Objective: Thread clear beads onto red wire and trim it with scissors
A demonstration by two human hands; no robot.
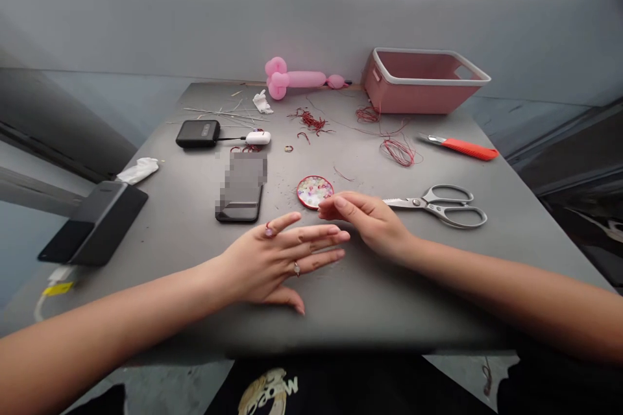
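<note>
Red ring with a pale pink bead [269,231] sits on the little finger of the left hand [257,260] in the head view, above the near middle of the grey table [360,318]. This hand is back-up with its fingers extended and the thumb apart, gripping nothing visible; a silver ring [296,268] circles its index finger. Just to the right, the right hand [377,224] is loosely curled, its fingertips overlapping the edge of a round red-rimmed dish [298,192] of small beads [314,188]; whether they pinch anything or touch the dish cannot be told. Silver scissors [416,203] lie right of the dish, with an orange-handled utility knife [470,148] farther off. Beyond are coiled red wire [399,152], red wire scraps [311,121], a pink balloon figure [305,80] and, far right, a pink basket [418,98]. A black smartphone [239,207] lies left of the dish.
</note>
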